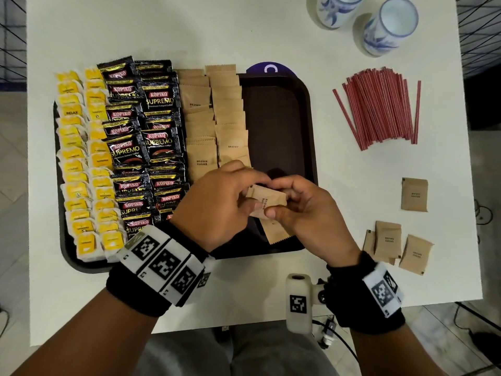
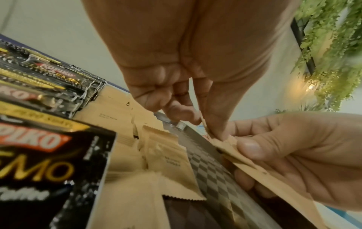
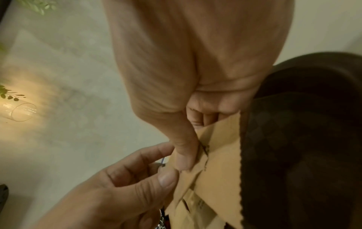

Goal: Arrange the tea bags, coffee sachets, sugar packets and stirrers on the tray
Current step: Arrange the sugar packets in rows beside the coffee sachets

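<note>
A small fan of brown sugar packets [image 1: 267,203] is held above the near edge of the tray [image 1: 282,126], pinched from both sides: the left hand [image 1: 217,202] has thumb and fingertips closed on the packets' left ends, and the right hand [image 1: 303,210] has its thumb on top and curled fingers beneath the right ends. In the wrist views the packets are seen overlapped at angles, so the two-handed hold is judged to serve for squaring or separating them before one is laid down. The spot over which they are held lies at the near end of the two sugar columns [image 1: 217,118], which run from the tray's far edge toward the near one and are shingled so that each packet overlaps the next. To the left, coffee sachets [image 1: 143,142] are shingled in two columns, and yellow tea bags [image 1: 84,164] fill two more along the tray's left edge. The tray's right part is left bare, presumably for the red stirrers [image 1: 379,107], which lie bundled on the table [image 1: 271,36] beyond the tray's right edge. A few loose sugar packets [image 1: 395,245] wait near the table's right near corner, and two cups [image 1: 387,25] stand at its far right corner.
</note>
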The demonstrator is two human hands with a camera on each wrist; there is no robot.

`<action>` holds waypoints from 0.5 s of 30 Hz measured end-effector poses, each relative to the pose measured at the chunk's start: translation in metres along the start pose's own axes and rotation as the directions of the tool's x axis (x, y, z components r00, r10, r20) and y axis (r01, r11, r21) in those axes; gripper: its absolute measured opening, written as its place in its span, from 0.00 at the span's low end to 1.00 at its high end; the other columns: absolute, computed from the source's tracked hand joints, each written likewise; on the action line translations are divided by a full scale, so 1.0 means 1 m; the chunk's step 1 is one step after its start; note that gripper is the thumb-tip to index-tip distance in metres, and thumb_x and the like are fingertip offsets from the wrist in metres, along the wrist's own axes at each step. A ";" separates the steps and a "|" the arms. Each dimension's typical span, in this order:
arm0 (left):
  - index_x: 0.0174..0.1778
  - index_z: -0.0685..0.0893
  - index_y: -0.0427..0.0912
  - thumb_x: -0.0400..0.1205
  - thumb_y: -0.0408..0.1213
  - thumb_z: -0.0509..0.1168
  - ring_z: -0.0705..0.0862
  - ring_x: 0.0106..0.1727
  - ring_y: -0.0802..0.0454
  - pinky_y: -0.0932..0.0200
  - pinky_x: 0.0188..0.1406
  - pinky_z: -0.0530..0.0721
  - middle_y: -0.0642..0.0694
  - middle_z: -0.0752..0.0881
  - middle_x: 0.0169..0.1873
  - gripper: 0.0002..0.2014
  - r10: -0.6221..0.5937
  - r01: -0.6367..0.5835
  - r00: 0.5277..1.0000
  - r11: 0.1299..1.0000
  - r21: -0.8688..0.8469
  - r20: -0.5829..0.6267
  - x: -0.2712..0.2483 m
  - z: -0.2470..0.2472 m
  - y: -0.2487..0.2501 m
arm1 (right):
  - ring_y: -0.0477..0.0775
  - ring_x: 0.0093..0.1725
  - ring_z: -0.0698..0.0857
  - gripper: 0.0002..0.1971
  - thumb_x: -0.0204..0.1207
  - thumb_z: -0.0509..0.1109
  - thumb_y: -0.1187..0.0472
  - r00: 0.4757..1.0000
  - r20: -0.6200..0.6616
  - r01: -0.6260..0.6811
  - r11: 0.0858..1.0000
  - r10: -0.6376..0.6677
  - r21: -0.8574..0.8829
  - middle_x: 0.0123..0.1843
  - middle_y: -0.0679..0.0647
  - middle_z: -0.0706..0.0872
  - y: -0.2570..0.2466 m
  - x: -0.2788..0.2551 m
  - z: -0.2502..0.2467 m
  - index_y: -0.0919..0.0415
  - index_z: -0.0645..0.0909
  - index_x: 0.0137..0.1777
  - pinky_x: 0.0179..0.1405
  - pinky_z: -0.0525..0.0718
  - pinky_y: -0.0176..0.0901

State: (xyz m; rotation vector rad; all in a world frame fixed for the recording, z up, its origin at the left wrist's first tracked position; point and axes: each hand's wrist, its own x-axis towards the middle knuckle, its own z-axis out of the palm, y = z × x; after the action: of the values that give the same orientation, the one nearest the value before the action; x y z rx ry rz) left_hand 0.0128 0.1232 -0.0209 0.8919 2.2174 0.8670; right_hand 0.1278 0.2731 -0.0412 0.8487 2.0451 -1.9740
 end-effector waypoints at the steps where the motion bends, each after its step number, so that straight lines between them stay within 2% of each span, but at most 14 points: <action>1: 0.60 0.87 0.54 0.77 0.37 0.74 0.76 0.39 0.70 0.71 0.37 0.72 0.64 0.77 0.41 0.16 -0.006 0.006 1.000 1.000 -0.010 -0.006 -0.001 -0.001 -0.002 | 0.50 0.47 0.91 0.20 0.73 0.78 0.73 1.000 0.002 0.001 1.000 -0.001 0.005 0.49 0.53 0.92 0.000 0.000 -0.001 0.54 0.84 0.61 0.49 0.87 0.39; 4: 0.47 0.88 0.53 0.77 0.39 0.73 0.79 0.39 0.64 0.63 0.38 0.78 0.59 0.81 0.41 0.05 -0.033 0.033 0.999 0.999 -0.018 -0.020 -0.004 -0.006 -0.006 | 0.54 0.49 0.91 0.20 0.73 0.78 0.72 1.000 -0.004 -0.004 1.000 0.004 -0.012 0.49 0.53 0.91 0.002 -0.002 -0.003 0.51 0.85 0.61 0.53 0.88 0.47; 6: 0.42 0.86 0.53 0.75 0.43 0.75 0.80 0.38 0.61 0.64 0.38 0.78 0.58 0.81 0.39 0.04 -0.047 0.046 0.999 0.998 -0.037 -0.011 -0.007 -0.010 -0.006 | 0.53 0.48 0.91 0.20 0.73 0.78 0.72 1.000 -0.007 0.002 1.000 -0.002 -0.024 0.48 0.50 0.90 0.001 -0.002 -0.001 0.48 0.86 0.58 0.52 0.88 0.47; 9: 0.45 0.84 0.53 0.72 0.41 0.78 0.80 0.34 0.61 0.71 0.32 0.73 0.62 0.80 0.32 0.11 -0.076 0.078 0.997 0.993 -0.084 0.026 -0.010 -0.011 0.000 | 0.58 0.46 0.89 0.19 0.73 0.79 0.71 0.999 0.013 0.029 0.999 -0.029 -0.034 0.47 0.49 0.91 -0.003 -0.001 0.005 0.47 0.86 0.56 0.50 0.87 0.50; 10: 0.47 0.83 0.54 0.72 0.39 0.79 0.80 0.33 0.60 0.70 0.32 0.74 0.61 0.80 0.32 0.13 -0.088 0.092 0.995 0.992 -0.088 0.043 -0.009 -0.010 0.001 | 0.58 0.46 0.89 0.19 0.73 0.79 0.72 0.999 0.016 0.035 0.999 -0.035 -0.026 0.47 0.49 0.91 -0.003 -0.001 0.006 0.48 0.86 0.56 0.50 0.88 0.51; 13: 0.52 0.80 0.55 0.73 0.37 0.78 0.81 0.33 0.60 0.61 0.35 0.80 0.57 0.83 0.35 0.17 -0.133 0.141 0.988 0.985 -0.103 0.080 -0.010 -0.011 -0.002 | 0.48 0.46 0.89 0.17 0.73 0.79 0.71 0.998 -0.014 0.057 0.998 -0.058 -0.014 0.49 0.48 0.91 -0.005 0.002 0.009 0.50 0.86 0.56 0.50 0.87 0.45; 15: 0.56 0.82 0.57 0.75 0.37 0.76 0.83 0.37 0.63 0.59 0.41 0.83 0.59 0.85 0.38 0.17 -0.147 0.152 0.987 0.985 -0.080 0.059 -0.012 -0.014 -0.006 | 0.47 0.48 0.90 0.15 0.74 0.77 0.72 0.995 -0.078 0.058 0.998 -0.056 0.016 0.50 0.49 0.92 -0.005 0.004 0.007 0.53 0.87 0.55 0.51 0.88 0.45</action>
State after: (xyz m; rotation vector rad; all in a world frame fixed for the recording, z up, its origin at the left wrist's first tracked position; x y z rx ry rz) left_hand 0.0078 0.1062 -0.0135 0.6913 2.1538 0.8495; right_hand 0.1203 0.2675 -0.0394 0.8945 2.1198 -2.0225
